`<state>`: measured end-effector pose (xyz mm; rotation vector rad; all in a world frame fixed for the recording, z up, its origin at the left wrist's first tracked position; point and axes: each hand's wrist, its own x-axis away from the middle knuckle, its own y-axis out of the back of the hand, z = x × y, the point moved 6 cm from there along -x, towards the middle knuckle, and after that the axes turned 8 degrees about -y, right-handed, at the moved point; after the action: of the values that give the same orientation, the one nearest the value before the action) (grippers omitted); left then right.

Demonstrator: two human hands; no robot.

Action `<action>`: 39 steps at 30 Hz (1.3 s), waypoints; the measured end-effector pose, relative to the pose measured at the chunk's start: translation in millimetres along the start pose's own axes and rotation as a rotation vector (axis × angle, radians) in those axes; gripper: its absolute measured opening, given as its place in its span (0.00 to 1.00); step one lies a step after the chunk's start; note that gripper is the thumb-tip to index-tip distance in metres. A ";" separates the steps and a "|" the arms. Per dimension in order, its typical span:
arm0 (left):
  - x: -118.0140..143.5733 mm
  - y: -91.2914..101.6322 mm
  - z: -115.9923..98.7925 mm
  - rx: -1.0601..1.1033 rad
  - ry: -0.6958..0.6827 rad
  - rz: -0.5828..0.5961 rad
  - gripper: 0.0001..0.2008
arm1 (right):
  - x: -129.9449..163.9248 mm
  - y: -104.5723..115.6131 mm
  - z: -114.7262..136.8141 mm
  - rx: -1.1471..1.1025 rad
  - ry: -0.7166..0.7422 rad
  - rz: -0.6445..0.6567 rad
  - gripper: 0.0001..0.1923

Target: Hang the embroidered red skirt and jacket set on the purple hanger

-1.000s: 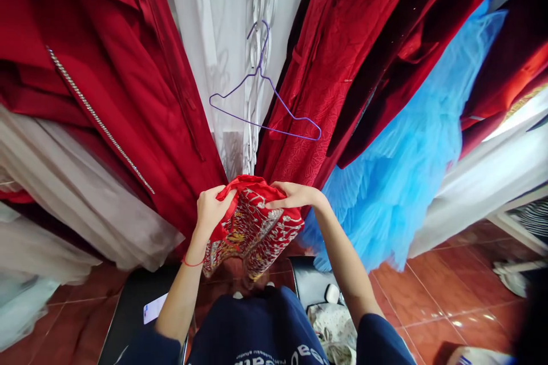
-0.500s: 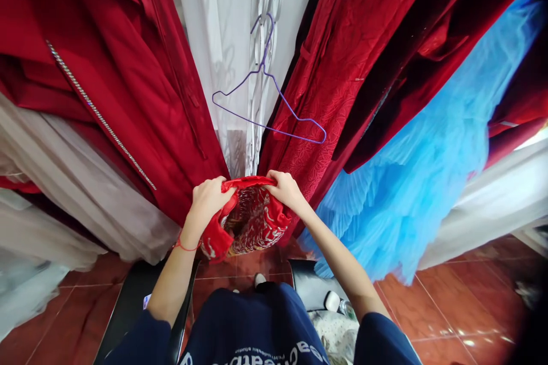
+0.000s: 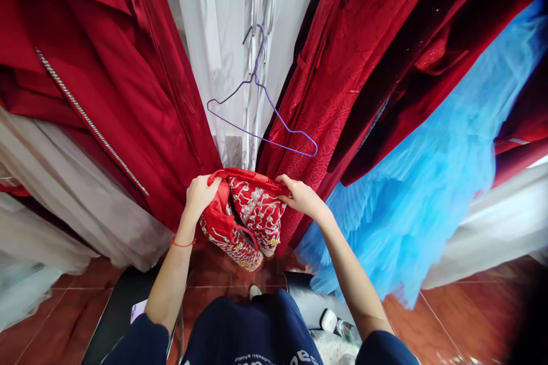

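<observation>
Holding red embroidered garment (image 3: 259,205) in left grip (image 3: 200,196) and right grip (image 3: 302,198), clear container (image 3: 346,331) beside white case (image 3: 329,320)

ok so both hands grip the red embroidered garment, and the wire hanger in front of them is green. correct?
Wrong on the colour: the wire hanger is purple, as the head view shows. The left hand and right hand do grip the red embroidered garment.

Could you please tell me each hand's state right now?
Left hand: closed, holding the red embroidered garment.
Right hand: closed, holding the same garment.
</observation>
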<state>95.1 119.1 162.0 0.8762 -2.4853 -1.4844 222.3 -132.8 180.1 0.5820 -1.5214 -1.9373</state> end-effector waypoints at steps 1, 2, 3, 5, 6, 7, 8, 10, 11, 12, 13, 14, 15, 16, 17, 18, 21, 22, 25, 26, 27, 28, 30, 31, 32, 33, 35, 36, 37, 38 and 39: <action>-1.9 -1.4 1.8 0.042 0.002 -0.012 0.21 | 1.2 0.6 -1.2 -0.069 0.096 -0.044 0.24; -3.9 -3.2 2.8 0.089 0.000 -0.027 0.21 | 2.9 -0.5 -2.4 -0.126 0.178 -0.080 0.24; -5.8 -5.0 3.1 0.136 -0.005 -0.046 0.21 | 4.5 -4.1 -4.2 -0.154 0.227 -0.099 0.22; -9.3 -8.2 1.9 0.211 -0.016 -0.087 0.21 | 5.2 -17.3 -10.9 -0.110 0.207 -0.070 0.16; -10.6 -9.3 0.8 0.234 -0.022 -0.102 0.20 | 5.4 -24.4 -14.7 -0.067 0.174 -0.031 0.15; -11.4 -9.9 -0.2 0.242 -0.024 -0.109 0.20 | 6.0 -29.8 -18.3 -0.026 0.147 0.008 0.15; -11.6 -9.8 -1.0 0.239 -0.022 -0.110 0.20 | 6.9 -32.1 -21.8 0.004 0.127 0.029 0.17; -10.0 -7.9 -2.3 0.203 -0.016 -0.087 0.20 | 9.5 -25.1 -29.4 0.020 0.098 -0.018 0.19; -8.3 -5.6 -2.5 0.172 -0.011 -0.075 0.19 | 10.9 -16.9 -34.0 0.011 0.080 -0.087 0.20; -6.2 -2.7 -2.7 0.133 -0.002 -0.068 0.19 | 12.3 -7.1 -39.2 -0.010 0.053 -0.174 0.21; -4.2 0.5 -3.2 0.088 0.003 -0.062 0.19 | 13.6 2.3 -44.2 -0.047 0.027 -0.259 0.22; -2.7 3.3 -4.3 0.042 0.002 -0.056 0.20 | 14.1 9.7 -48.1 -0.106 0.011 -0.324 0.22; -2.0 5.2 -6.1 -0.001 -0.003 -0.049 0.19 | 13.6 14.8 -50.7 -0.186 0.002 -0.368 0.22; -2.5 6.0 -8.3 -0.030 -0.011 -0.040 0.19 | 11.8 17.6 -52.0 -0.283 -0.008 -0.393 0.22; -4.2 5.5 -10.7 -0.033 -0.021 -0.033 0.17 | 9.3 18.4 -51.8 -0.389 -0.027 -0.406 0.22; -7.1 4.1 -12.9 0.008 -0.027 -0.035 0.15 | 6.7 18.2 -49.7 -0.492 -0.055 -0.419 0.22; -19.5 -3.9 -13.4 0.461 0.059 -0.132 0.08 | 4.8 15.5 -25.9 -0.719 -0.101 -0.460 0.23; -23.4 -8.0 -13.5 0.638 0.099 -0.173 0.07 | 7.0 14.6 -11.2 -0.755 -0.074 -0.457 0.23; -30.3 -20.6 -21.7 0.957 0.165 -0.242 0.10 | 21.0 10.3 40.5 -0.742 0.071 -0.412 0.19; -30.5 -23.2 -26.4 0.997 0.170 -0.254 0.11 | 27.4 8.2 56.1 -0.708 0.127 -0.412 0.18; -29.4 -25.0 -30.8 1.042 0.177 -0.266 0.11 | 33.8 5.8 69.1 -0.664 0.180 -0.428 0.22; -27.6 -26.0 -34.9 1.082 0.185 -0.275 0.12 | 39.7 3.2 78.7 -0.618 0.229 -0.453 0.27; -23.4 -25.1 -40.9 1.136 0.193 -0.277 0.13 | 47.6 -2.5 85.9 -0.558 0.291 -0.499 0.34; -21.8 -23.5 -43.0 1.162 0.190 -0.264 0.13 | 48.4 -5.5 82.7 -0.556 0.285 -0.498 0.33; -20.7 -21.4 -44.6 1.188 0.182 -0.244 0.13 | 46.9 -8.0 75.0 -0.566 0.246 -0.481 0.30; -20.2 -19.1 -45.9 1.211 0.171 -0.216 0.13 | 44.1 -9.3 63.9 -0.577 0.183 -0.465 0.28; -20.2 -15.5 -48.3 1.243 0.147 -0.139 0.14 | 38.1 -6.2 37.3 -0.555 0.033 -0.479 0.27; -20.3 -14.9 -50.0 1.250 0.138 -0.095 0.14 | 36.0 -1.9 25.4 -0.518 -0.021 -0.510 0.27; -20.2 -15.2 -52.1 1.252 0.133 -0.053 0.14 | 34.7 2.9 16.3 -0.477 -0.048 -0.547 0.28; -19.8 -16.6 -54.9 1.256 0.134 -0.015 0.15 | 34.0 6.9 10.3 -0.442 -0.054 -0.576 0.28; -19.1 -18.9 -57.9 1.264 0.145 0.014 0.14 | 33.5 9.0 7.2 -0.421 -0.044 -0.588 0.29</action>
<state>140.7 78.0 179.4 0.9675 -3.1042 0.3607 195.0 -152.3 191.4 0.8616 -0.9713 -2.6303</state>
